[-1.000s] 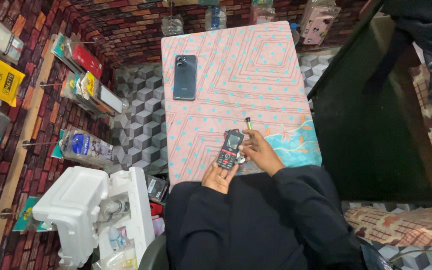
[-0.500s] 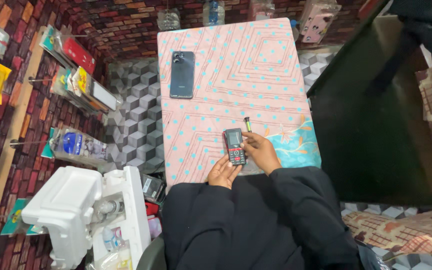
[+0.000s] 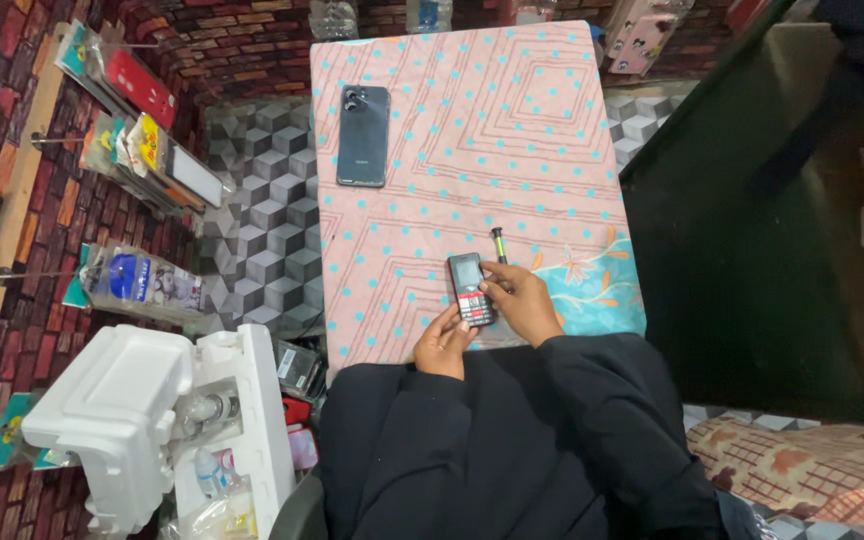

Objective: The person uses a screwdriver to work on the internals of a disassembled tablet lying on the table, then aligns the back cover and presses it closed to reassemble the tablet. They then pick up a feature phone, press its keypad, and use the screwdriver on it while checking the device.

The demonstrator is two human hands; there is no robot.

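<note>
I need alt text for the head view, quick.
Both hands, left hand and right hand, hold a small keypad phone over a pink patterned table. A dark smartphone lies face down farther away, and a small screwdriver lies near the right hand.

Keypad phone (image 3: 470,288): glossy plastic. Smartphone (image 3: 363,136): smooth, glossy dark back. Table cover (image 3: 512,120): matt printed cloth. Box (image 3: 117,420): white foam, slightly grainy. Sleeves (image 3: 512,440): matt black cloth.
</note>
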